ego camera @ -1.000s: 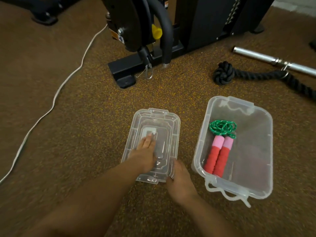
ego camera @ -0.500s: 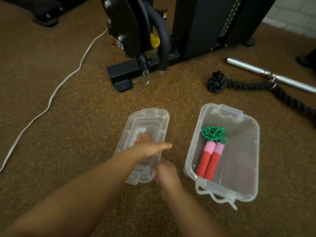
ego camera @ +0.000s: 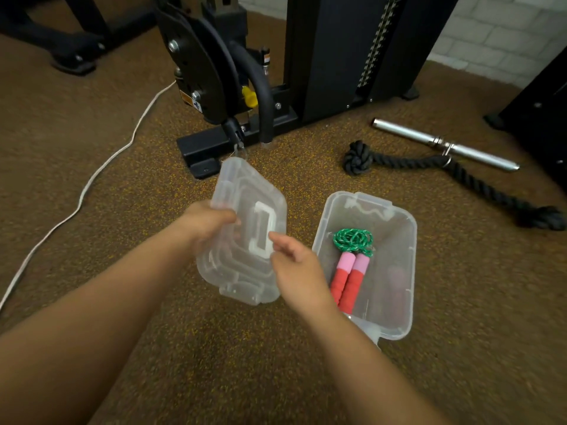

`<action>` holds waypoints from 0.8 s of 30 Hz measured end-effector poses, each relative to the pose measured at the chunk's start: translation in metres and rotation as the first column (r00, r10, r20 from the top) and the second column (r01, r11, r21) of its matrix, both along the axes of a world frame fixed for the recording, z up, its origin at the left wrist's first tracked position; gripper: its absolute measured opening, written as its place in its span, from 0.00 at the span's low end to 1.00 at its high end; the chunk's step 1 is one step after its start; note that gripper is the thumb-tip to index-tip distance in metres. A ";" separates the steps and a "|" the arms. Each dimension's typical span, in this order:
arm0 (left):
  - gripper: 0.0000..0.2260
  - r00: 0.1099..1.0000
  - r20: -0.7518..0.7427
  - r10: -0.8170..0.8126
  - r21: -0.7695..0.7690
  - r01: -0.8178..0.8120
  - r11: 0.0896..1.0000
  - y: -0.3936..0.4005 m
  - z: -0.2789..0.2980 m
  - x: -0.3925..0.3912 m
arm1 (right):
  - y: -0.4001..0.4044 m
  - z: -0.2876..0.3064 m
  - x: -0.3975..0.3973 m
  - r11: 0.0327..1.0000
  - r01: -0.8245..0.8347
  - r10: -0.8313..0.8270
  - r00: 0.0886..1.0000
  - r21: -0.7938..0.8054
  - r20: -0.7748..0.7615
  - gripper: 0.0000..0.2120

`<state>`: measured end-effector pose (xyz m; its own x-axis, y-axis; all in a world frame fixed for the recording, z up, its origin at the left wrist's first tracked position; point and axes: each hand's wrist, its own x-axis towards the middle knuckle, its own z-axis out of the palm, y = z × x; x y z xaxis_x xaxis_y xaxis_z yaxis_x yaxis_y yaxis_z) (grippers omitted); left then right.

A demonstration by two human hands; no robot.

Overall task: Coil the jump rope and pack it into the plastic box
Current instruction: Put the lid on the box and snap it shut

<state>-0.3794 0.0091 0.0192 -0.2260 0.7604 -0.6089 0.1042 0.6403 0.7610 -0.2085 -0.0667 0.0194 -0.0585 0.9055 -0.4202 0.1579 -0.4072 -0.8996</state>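
Both hands hold the clear lid (ego camera: 245, 207) tilted above the floor (ego camera: 214, 348), left hand (ego camera: 205, 222) gripping its left edge, right hand (ego camera: 294, 265) seemingly pinching its right edge, while the coiled jump rope (ego camera: 351, 262) lies inside the open plastic box (ego camera: 402, 283) just beside it.

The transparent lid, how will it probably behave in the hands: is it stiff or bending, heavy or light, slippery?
The lid looks thin and clear, so it is probably light. The left hand grips one edge while the right hand is at its handle; it holds its shape, so likely fairly stiff. Its glossy plastic may be slightly slippery.
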 end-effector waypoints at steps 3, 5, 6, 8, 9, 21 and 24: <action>0.17 0.987 0.160 0.012 0.052 -0.020 0.998 0.001 0.017 0.003 | 0.005 0.013 0.023 0.993 0.055 -0.065 0.994 0.105 0.093 0.20; 0.16 0.975 0.221 -0.019 0.086 0.000 0.996 0.002 0.024 0.005 | 0.006 0.022 0.038 0.989 0.081 -0.104 0.973 0.121 0.206 0.24; 0.15 0.970 0.241 -0.033 0.102 0.009 0.995 0.002 0.026 0.006 | 0.006 0.025 0.044 0.990 0.100 -0.122 0.965 0.103 0.232 0.26; 0.15 0.957 0.280 -0.073 0.114 0.042 0.993 0.001 0.030 0.006 | 0.007 0.024 0.056 0.990 0.129 -0.136 0.969 0.049 0.204 0.30; 0.16 0.946 0.310 -0.099 0.110 0.068 0.992 0.000 0.031 0.006 | 0.007 0.020 0.059 0.989 0.144 -0.145 0.973 0.021 0.182 0.31; 0.23 0.929 0.186 -0.319 0.118 0.301 0.946 -0.011 0.009 0.084 | -0.006 0.010 0.119 0.885 0.465 -0.465 0.884 0.011 0.059 0.20; 0.23 0.884 0.109 -0.454 0.095 0.445 0.890 -0.010 0.003 0.111 | -0.009 -0.002 0.137 0.836 0.549 -0.544 0.832 -0.017 0.104 0.22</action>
<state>-0.2686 -0.0011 0.0221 0.2242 0.8015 -0.5544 0.2707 0.4953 0.8255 -0.0713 -0.0756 0.0171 0.4810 0.7588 -0.4391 -0.0222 -0.4902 -0.8713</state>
